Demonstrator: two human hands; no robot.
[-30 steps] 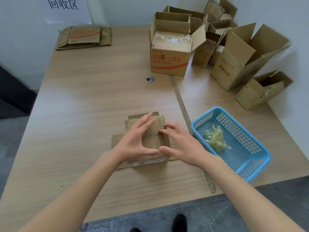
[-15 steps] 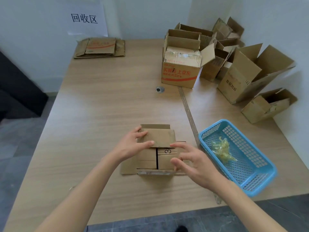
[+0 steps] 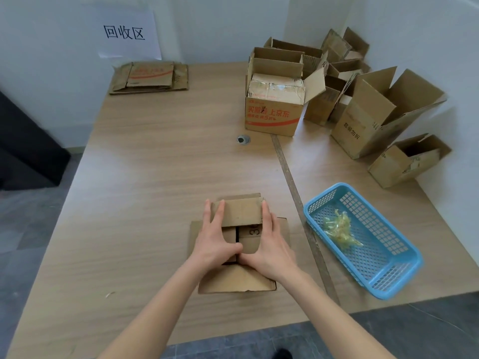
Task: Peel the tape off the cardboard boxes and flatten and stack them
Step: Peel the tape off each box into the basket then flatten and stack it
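A small flattened cardboard box (image 3: 238, 216) lies on the wooden table (image 3: 145, 182) near its front edge, flaps spread out. My left hand (image 3: 215, 239) and my right hand (image 3: 269, 244) press down on it side by side, thumbs meeting in the middle and fingers resting along the far flap's two sides. A stack of flattened boxes (image 3: 150, 77) lies at the far left under a paper sign (image 3: 124, 32). Several opened boxes (image 3: 363, 110) stand at the far right; the nearest has red print (image 3: 272, 117).
A blue plastic basket (image 3: 383, 278) holding crumpled peeled tape (image 3: 339, 230) sits to the right of my hands. A round cable grommet (image 3: 243, 139) and a seam strip (image 3: 293, 182) mark the table's middle. White walls close the back and right.
Both hands have come together onto the small box, pressing it flat; its near flap now lies open toward me. The view has tilted upward.
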